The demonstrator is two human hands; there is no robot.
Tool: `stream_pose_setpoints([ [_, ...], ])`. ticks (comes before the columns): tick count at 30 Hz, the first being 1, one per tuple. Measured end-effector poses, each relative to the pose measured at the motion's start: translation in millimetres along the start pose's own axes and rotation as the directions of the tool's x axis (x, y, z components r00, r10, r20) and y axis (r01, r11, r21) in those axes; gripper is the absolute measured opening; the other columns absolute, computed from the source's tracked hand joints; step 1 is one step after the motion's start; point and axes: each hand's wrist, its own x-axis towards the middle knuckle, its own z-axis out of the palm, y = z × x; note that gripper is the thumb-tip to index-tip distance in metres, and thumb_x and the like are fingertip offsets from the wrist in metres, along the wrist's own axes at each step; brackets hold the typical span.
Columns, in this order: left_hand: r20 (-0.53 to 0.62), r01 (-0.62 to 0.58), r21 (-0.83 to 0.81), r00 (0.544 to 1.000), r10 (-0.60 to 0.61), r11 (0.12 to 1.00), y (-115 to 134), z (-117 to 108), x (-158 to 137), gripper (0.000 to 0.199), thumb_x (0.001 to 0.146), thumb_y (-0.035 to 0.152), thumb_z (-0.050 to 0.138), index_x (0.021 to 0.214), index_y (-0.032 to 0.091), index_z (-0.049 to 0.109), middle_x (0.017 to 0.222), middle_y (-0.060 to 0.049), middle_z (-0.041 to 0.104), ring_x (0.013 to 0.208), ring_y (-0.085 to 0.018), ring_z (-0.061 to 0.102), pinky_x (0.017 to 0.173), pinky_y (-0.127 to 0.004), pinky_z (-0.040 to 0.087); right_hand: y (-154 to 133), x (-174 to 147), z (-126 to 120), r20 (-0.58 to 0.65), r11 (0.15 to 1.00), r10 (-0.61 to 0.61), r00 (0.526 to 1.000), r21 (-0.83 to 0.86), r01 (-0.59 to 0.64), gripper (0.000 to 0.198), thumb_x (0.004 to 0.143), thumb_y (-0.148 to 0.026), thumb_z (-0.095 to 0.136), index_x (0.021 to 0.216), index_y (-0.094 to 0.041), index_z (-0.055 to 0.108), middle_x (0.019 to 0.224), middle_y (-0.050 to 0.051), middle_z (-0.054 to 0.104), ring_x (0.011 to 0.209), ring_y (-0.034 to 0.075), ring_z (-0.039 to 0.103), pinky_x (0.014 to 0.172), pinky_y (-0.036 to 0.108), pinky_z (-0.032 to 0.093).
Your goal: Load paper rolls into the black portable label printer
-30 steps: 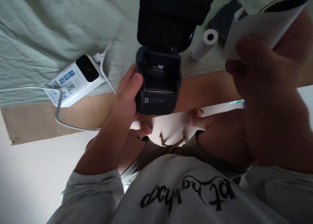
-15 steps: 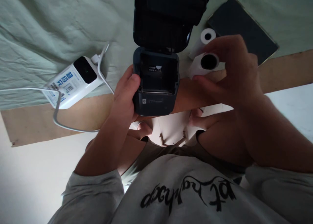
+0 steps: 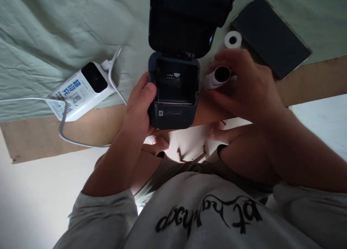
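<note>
A small dark label printer [image 3: 173, 115] is gripped at its left side by my left hand [image 3: 141, 102], thumb on its edge. The printer's lid [image 3: 184, 24] is swung up and its paper bay is bare inside. Just right of the printer, my right hand [image 3: 246, 86] has its fingers around a white paper roll [image 3: 213, 80] with a wide dark core; motion blurs the fingertips. Behind that hand stands a second paper roll [image 3: 233, 39] with a smaller core hole, partly hidden.
On the left lies a white power bank [image 3: 78, 93] with a dark display and a white cable [image 3: 63, 122] plugged in. A dark phone-like slab [image 3: 272, 35] rests at right. Green cloth [image 3: 67, 32] covers the surface, with a wooden edge [image 3: 54, 136] in front.
My right hand has moved left with the wide-core roll, bringing it closer to the printer and away from the other roll. My left hand keeps its hold on the printer.
</note>
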Motion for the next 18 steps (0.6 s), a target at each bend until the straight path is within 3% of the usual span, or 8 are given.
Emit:
stream_pose_setpoints([
  [4,-0.019,0.073,-0.116,0.997,-0.075,0.991,1,2,3,0.045,0.077,0.058,0.057,0.104,0.022,0.060,0.089,-0.007,0.067,0.073,-0.020,0.062,0.058,-0.032,0.048,0,-3,-9,-0.276,0.998,-0.052,0.960,-0.036,0.044,0.034,0.088,-0.047,0.047,0.097,-0.018,0.061,0.087,0.007,0.068,0.075,0.015,0.062,0.067,0.030,0.046],
  [7,-0.034,0.043,-0.156,0.998,-0.049,0.987,0,2,4,0.044,0.077,0.057,0.058,0.102,0.021,0.062,0.092,-0.006,0.067,0.076,-0.021,0.064,0.059,-0.032,0.051,6,2,-11,-0.539,0.997,0.066,0.839,0.071,-0.032,0.035,0.093,-0.035,0.037,0.079,-0.017,0.063,0.063,0.003,0.058,0.057,0.009,0.052,0.061,0.028,0.040],
  [9,-0.037,0.024,-0.171,0.999,-0.031,0.985,-2,2,3,0.040,0.080,0.055,0.057,0.101,0.021,0.063,0.095,-0.006,0.068,0.077,-0.020,0.065,0.061,-0.033,0.052,14,8,-10,-0.597,0.989,0.131,0.791,0.128,-0.068,0.027,0.090,-0.021,0.038,0.085,-0.017,0.065,0.065,0.002,0.058,0.059,0.009,0.055,0.064,0.026,0.042],
  [10,-0.034,0.019,-0.173,0.999,-0.026,0.985,-3,1,3,0.038,0.081,0.053,0.056,0.101,0.021,0.064,0.094,-0.005,0.068,0.077,-0.020,0.065,0.062,-0.032,0.053,19,12,-9,-0.569,0.989,0.127,0.813,0.131,-0.063,0.027,0.086,-0.013,0.039,0.094,-0.016,0.064,0.073,0.003,0.062,0.066,0.010,0.060,0.067,0.025,0.045],
  [12,-0.027,0.018,-0.172,0.999,-0.022,0.985,-4,0,2,0.038,0.082,0.053,0.056,0.101,0.021,0.064,0.093,-0.005,0.068,0.077,-0.019,0.064,0.062,-0.032,0.052,27,18,-7,-0.413,0.994,0.068,0.908,0.106,-0.026,0.042,0.079,-0.005,0.040,0.114,-0.014,0.059,0.103,0.007,0.065,0.088,0.011,0.064,0.075,0.024,0.048],
  [14,-0.037,0.017,-0.162,0.999,-0.023,0.987,-5,-1,2,0.038,0.083,0.053,0.054,0.101,0.022,0.064,0.092,-0.005,0.067,0.077,-0.019,0.064,0.061,-0.031,0.052,32,22,-6,-0.232,0.997,-0.016,0.973,0.075,0.034,0.054,0.076,-0.007,0.047,0.129,-0.015,0.050,0.125,0.010,0.058,0.107,0.013,0.061,0.084,0.023,0.049],
  [18,-0.024,0.022,-0.123,0.999,-0.025,0.992,-6,-3,1,0.039,0.086,0.055,0.050,0.104,0.023,0.063,0.091,-0.004,0.065,0.078,-0.019,0.064,0.064,-0.033,0.053,32,27,-3,-0.102,1.000,-0.014,0.995,0.022,0.017,0.050,0.078,-0.023,0.061,0.127,-0.021,0.051,0.121,0.006,0.062,0.108,0.013,0.059,0.092,0.024,0.046],
])
